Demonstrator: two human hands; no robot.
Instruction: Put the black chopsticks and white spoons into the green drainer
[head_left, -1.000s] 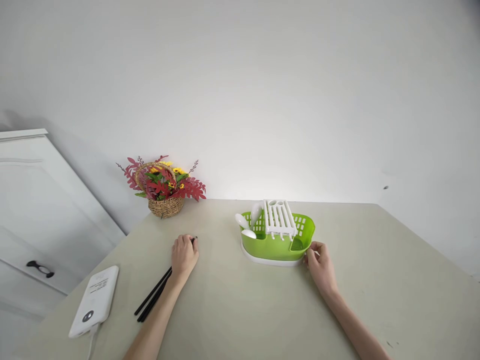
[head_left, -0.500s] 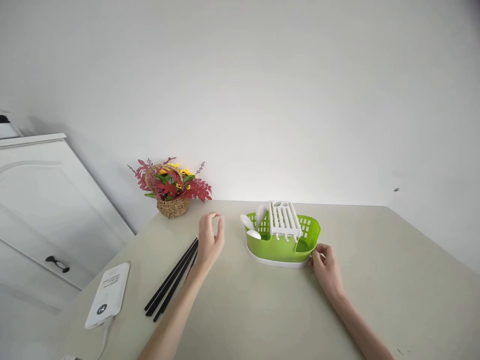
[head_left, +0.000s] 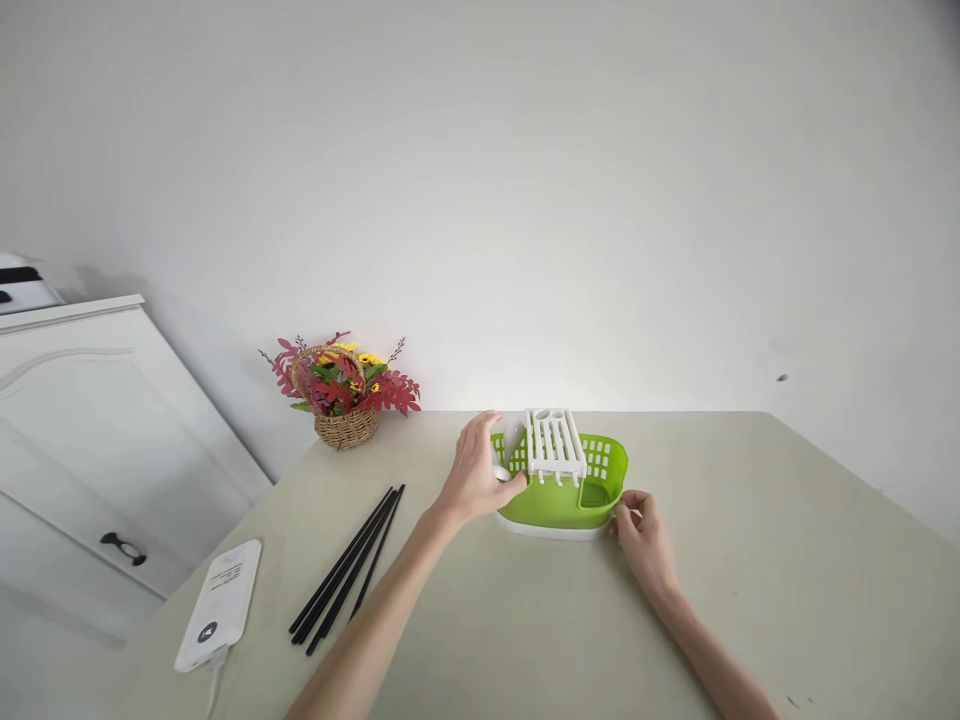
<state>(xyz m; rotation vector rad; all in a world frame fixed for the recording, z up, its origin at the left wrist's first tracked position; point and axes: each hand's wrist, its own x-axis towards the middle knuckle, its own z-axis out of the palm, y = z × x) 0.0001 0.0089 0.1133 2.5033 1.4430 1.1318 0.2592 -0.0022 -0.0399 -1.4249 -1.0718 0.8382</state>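
Observation:
A green cutlery holder [head_left: 555, 505] with latticed walls stands on a white base tray [head_left: 551, 532], a white slotted rack [head_left: 555, 447] lying across its top. White spoons [head_left: 514, 440] are in its left end, partly hidden by my left hand [head_left: 480, 470]. That hand is open, thumb and fingers apart, around the left end beside the spoons; whether it touches them I cannot tell. At the right end my right hand [head_left: 643, 540] has its fingers curled closed against the holder's lower edge.
Several black chopsticks [head_left: 349, 570] lie on the table [head_left: 750, 560] left of the holder, near my left forearm. Farther left is a white power bank [head_left: 221, 605] with a cable. A wicker basket of flowers [head_left: 346, 430] stands at the back left, beside a white cabinet [head_left: 75, 430].
My left hand has moved right, from above the chopsticks to the spoons at the holder's left end. The right hand stays at the holder's right end. The view has shifted slightly.

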